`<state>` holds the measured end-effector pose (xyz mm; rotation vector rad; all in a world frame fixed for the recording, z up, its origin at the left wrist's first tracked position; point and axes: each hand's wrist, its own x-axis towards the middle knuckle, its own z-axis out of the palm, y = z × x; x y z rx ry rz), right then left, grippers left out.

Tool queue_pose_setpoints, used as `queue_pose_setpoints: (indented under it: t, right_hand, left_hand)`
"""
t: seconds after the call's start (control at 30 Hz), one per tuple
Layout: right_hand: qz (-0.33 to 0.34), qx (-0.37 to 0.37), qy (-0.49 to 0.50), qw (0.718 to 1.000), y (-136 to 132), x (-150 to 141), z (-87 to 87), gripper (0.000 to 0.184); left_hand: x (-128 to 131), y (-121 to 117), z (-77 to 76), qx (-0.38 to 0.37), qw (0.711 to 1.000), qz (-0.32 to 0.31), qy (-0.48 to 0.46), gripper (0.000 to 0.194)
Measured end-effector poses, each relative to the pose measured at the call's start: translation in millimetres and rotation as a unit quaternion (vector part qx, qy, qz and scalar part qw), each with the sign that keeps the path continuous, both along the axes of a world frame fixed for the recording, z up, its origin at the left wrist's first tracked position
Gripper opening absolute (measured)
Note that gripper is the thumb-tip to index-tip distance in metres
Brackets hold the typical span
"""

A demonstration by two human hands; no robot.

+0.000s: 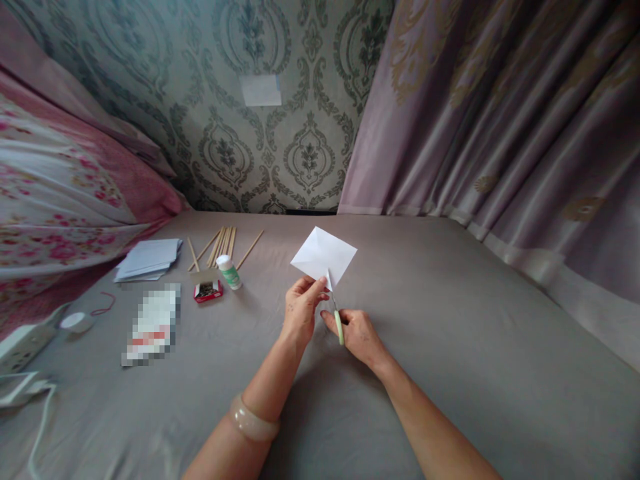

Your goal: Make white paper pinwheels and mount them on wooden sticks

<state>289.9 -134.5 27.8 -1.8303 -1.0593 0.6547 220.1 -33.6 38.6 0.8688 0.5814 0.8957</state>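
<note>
A square sheet of white paper [324,252] with faint crease lines is held up, one corner toward me. My left hand [301,308] pinches its near corner between thumb and fingers. My right hand [359,333] grips a pair of scissors [339,327] with light green handles, its fingers wrapped round them. The scissor blades point up at the paper's near corner, close beside my left fingertips. Whether the blades are open or closed on the paper I cannot make out.
On the grey sheet at left are a stack of paper [149,259], several wooden sticks [223,247], a glue stick [229,273], a small red box [208,291] of dark bits, a pixelated packet [154,325], a white cap [76,323] and a power strip [25,348]. Curtains [425,133] hang at right.
</note>
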Motion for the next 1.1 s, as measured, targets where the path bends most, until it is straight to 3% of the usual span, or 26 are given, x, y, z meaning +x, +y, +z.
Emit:
queue_pose_setpoints:
  t: [0.87,1.1]
  right_hand:
    - [-0.003,-0.032,-0.008,0.999,1.5,0.0,0.1,0.046]
    - [0.127,-0.112,-0.041,0.985,-11.1,18.2,9.6,0.043]
  left_hand:
    - [0.1,-0.8,2.5,-0.017,1.000,0.002,0.003,0.026]
    - [-1.6,7.8,1.5,-0.015,1.000,0.027,-0.004,0.028]
